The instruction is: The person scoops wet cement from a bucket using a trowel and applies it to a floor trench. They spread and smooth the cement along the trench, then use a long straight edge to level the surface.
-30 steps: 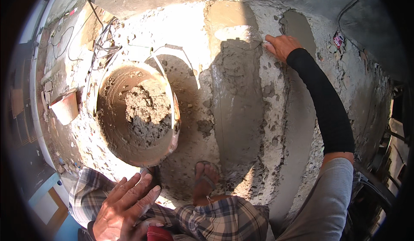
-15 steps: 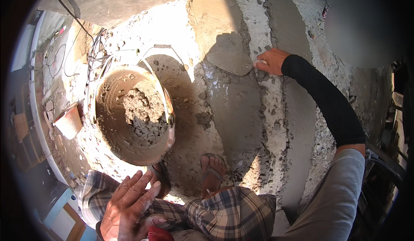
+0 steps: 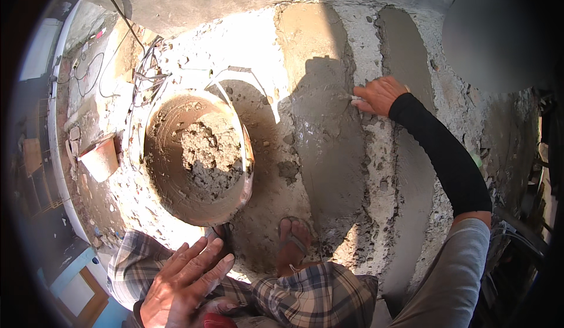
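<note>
My right hand (image 3: 380, 96) is closed over wet mortar at centre right, holding a trowel by its pale handle (image 3: 356, 98). The blade hardly stands out against the grey mortar strip (image 3: 329, 157) beneath it. My left hand (image 3: 187, 281) hovers over my lap at the lower left, fingers stretched out and nothing in it. Past its fingertips stands a large round bucket (image 3: 154, 182), coated inside with mortar. A lumpy heap of mortar (image 3: 210, 149) lies in the bucket.
A second mortar strip (image 3: 409, 178) runs alongside on the right, with rough stony ground (image 3: 376, 152) between. A small pale bucket (image 3: 100, 162) and tangled cables (image 3: 147, 78) are on the left. A wall (image 3: 223, 2) closes the far side. My sandalled foot (image 3: 292, 243) stands near the strip.
The whole view has shifted, so the scene sits a little further right and lower. The curved ridge in the mortar beside my right hand no longer shows. My left hand stays spread.
</note>
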Action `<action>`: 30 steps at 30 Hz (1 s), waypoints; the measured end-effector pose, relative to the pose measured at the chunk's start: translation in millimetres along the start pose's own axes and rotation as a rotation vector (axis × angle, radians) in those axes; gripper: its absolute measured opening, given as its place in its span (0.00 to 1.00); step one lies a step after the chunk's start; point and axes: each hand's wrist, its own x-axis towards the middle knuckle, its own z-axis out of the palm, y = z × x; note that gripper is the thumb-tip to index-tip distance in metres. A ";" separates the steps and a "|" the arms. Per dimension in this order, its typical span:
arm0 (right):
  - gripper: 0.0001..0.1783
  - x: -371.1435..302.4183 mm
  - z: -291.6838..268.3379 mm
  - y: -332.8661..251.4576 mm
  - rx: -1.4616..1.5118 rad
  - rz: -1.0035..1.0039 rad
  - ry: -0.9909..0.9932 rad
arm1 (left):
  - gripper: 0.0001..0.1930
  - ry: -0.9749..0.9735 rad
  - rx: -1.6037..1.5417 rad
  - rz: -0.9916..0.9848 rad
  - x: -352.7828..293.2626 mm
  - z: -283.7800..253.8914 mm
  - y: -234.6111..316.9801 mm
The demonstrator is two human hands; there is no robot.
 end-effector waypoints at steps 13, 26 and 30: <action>0.32 133.4 -14.5 101.6 0.331 0.423 0.143 | 0.26 0.045 -0.026 -0.011 1.5 -14.4 -1.3; 0.24 -93.1 35.9 -61.4 0.376 0.047 -0.327 | 0.36 -0.147 -0.056 -0.026 11.5 -18.5 0.1; 0.23 -141.7 54.8 -83.2 0.230 -0.224 -0.369 | 0.36 -0.065 -0.106 0.067 11.8 -21.3 3.7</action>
